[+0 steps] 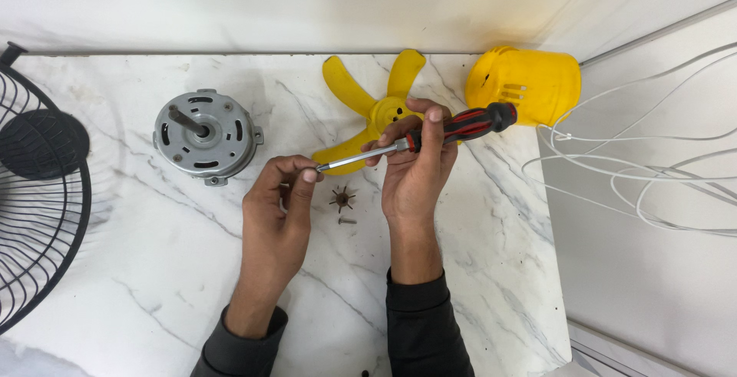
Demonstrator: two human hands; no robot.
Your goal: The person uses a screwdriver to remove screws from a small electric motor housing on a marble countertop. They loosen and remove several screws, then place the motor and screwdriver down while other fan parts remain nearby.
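You are working over the table [192, 269], your left hand [275, 212] meeting the tip of the screwdriver [430, 135] that your right hand [414, 166] is gripping just to its right. The fan blade [361, 89] is lying behind both hands — the motor [206, 136] is sitting to its left, the motor cover [530, 85] to its right. The star-shaped part [343, 198] and a screw [347, 221] are lying between your hands. The fan guard [38, 193] is resting at the far left edge; cables [652, 177] are trailing off the right.

Yellow fan blade [367, 108] — red-black screwdriver [430, 135]
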